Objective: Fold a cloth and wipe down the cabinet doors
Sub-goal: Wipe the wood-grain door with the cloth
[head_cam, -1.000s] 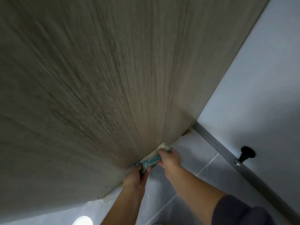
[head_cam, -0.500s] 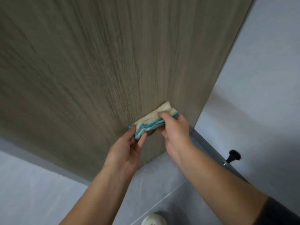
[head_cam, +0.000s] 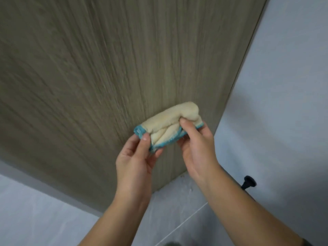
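Pinching the folded cloth [head_cam: 168, 119] (cream, blue-trimmed), left hand [head_cam: 134, 162] and right hand [head_cam: 197, 146] grip opposite ends.

Both forearms [head_cam: 122, 219] bare, left hand [head_cam: 134, 160] and right hand [head_cam: 197, 151] too, short-trimmed nails on the fingers [head_cam: 144, 139], just a sliver of dark sleeve [head_cam: 308, 243] up the right arm.

Cloth [head_cam: 170, 125] higher up cabinet door [head_cam: 88, 77]
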